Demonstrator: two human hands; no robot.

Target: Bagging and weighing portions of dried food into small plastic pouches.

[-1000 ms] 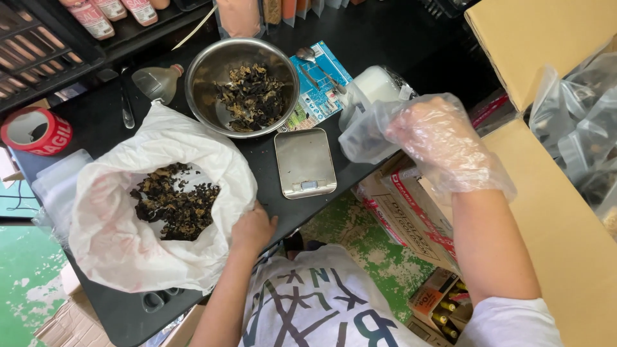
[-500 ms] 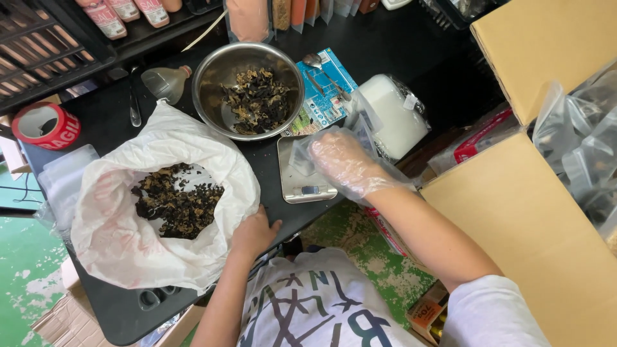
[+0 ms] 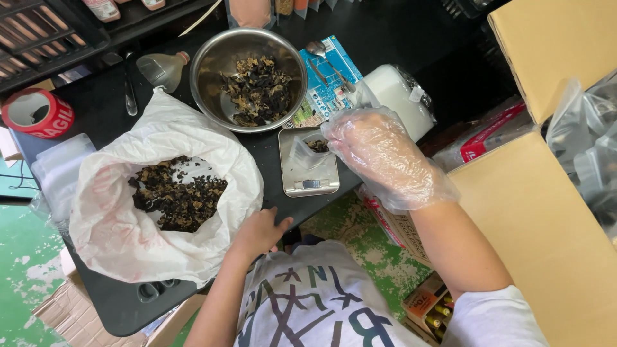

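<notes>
My right hand (image 3: 376, 154), in a loose clear plastic glove, hovers over the small silver scale (image 3: 308, 183) and holds a small clear bag (image 3: 310, 149) with a little dark dried fungus in it. My left hand (image 3: 257, 232), bare, rests on the edge of a large white plastic bag (image 3: 116, 238) full of dark dried fungus (image 3: 177, 196). A steel bowl (image 3: 212, 71) with more of the fungus stands behind the scale on the black table (image 3: 116, 302).
A red tape roll (image 3: 38, 112) lies at the far left. A small plastic bottle (image 3: 160, 67) and a spoon (image 3: 328, 61) on a blue packet lie near the bowl. A white block in plastic (image 3: 398, 103) sits right of the scale. Cardboard boxes (image 3: 553, 212) stand at the right.
My right hand has swung in from the boxes on the right to above the scale, bringing the small clear bag down onto it. The left hand has stayed on the white bag.
</notes>
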